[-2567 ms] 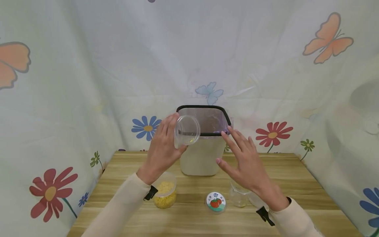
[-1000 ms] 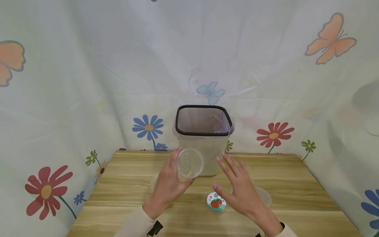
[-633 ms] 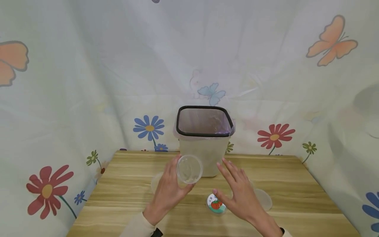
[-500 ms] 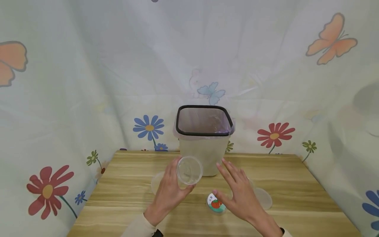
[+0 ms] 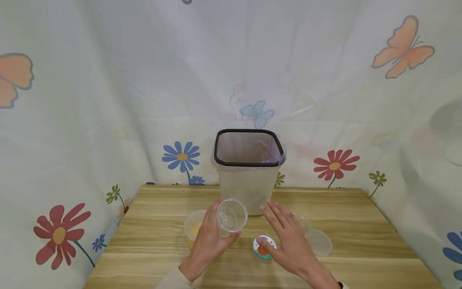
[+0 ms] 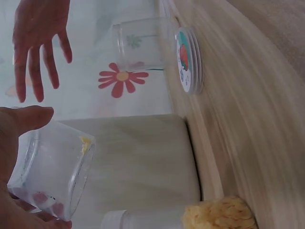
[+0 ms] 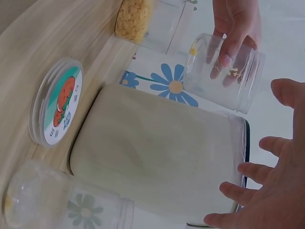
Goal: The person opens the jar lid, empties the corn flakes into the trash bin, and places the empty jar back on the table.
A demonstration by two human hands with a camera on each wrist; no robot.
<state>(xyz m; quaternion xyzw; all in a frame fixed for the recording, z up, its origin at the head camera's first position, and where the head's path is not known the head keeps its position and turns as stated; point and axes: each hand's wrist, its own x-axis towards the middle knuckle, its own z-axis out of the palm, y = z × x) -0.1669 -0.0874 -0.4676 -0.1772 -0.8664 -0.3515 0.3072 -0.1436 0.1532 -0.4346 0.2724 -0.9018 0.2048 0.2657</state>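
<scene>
Backdrop cloth point(image 5: 231, 60): pale, softly creased fabric, printed with butterflies and red, blue and green flowers.

Surface point(image 5: 162, 265): flat, with yellow-brown wood grain running in bands.

Bin point(image 5: 249, 184): cream, smooth, tapered, rounded-rectangular body; black rim; thin, wrinkled lilac liner folded over the edge. Stands towards the back of the surface.

Flake jar point(image 7: 164, 28): clear, cylindrical, standing open, part-filled with small yellow flakes point(image 7: 132, 19). Partly behind the left hand in the head view.

Spare jar point(image 7: 95, 205): clear, cylindrical, upright, near the right hand.

Held jar point(image 5: 232, 216): clear, cylindrical, open-mouthed, tilted; raised off the surface in front of the bin. Yellow crumbs point(image 7: 233, 71) cling to it.

Translucent disc point(image 5: 320, 243): thin, round, frosted, just beside the spare jar.

Labelled disc point(image 7: 59, 105): low, round, with ridged clear sides; lies on the surface between the two standing jars.

Left hand point(image 5: 208, 243): fingers and thumb curled round the side of the held jar.

Right hand point(image 5: 291, 243): wide open, fingers spread and nearly straight, thumb well apart; holds nothing. Thumb overlaps the labelled disc in the head view.

Label point(image 7: 63, 106): white and green, round, picturing red tomatoes; small characters near its edge, not legible.
</scene>
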